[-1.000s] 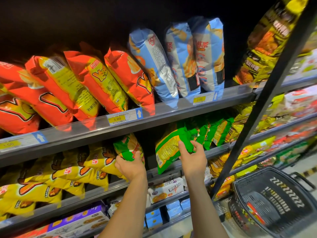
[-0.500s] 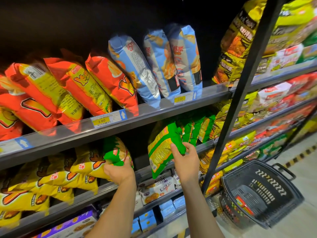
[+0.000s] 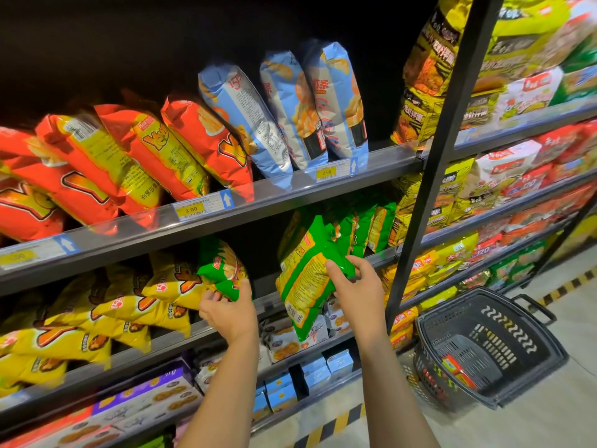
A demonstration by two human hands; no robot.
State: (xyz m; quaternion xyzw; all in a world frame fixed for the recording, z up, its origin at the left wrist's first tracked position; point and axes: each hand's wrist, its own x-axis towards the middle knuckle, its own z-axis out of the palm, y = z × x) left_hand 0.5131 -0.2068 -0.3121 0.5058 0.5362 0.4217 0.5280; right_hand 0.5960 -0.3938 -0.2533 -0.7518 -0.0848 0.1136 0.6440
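Orange bags (image 3: 155,156) and blue bags (image 3: 290,114) fill the upper shelf (image 3: 274,194), whose front rail carries price tags. On the shelf below, yellow bags (image 3: 129,305) lie stacked at the left, and a row of green bags (image 3: 371,227) stands at the right against a black post (image 3: 433,176). A dark basket (image 3: 484,347) sits on the floor beyond the post. The left hand (image 3: 227,313) grasps the bottom of the left green bag (image 3: 223,270), which touches the yellow bags and stands roughly upright, front face outward, its top under the upper shelf. The right hand (image 3: 358,292) pinches the right green bag (image 3: 307,279) at its side edge, thumb on the printed back, just in front of the green row. Its long axis runs nearly vertical, top tilted slightly right, and its lower end hangs past the shelf edge, partly covering the biscuit packs (image 3: 281,345) below
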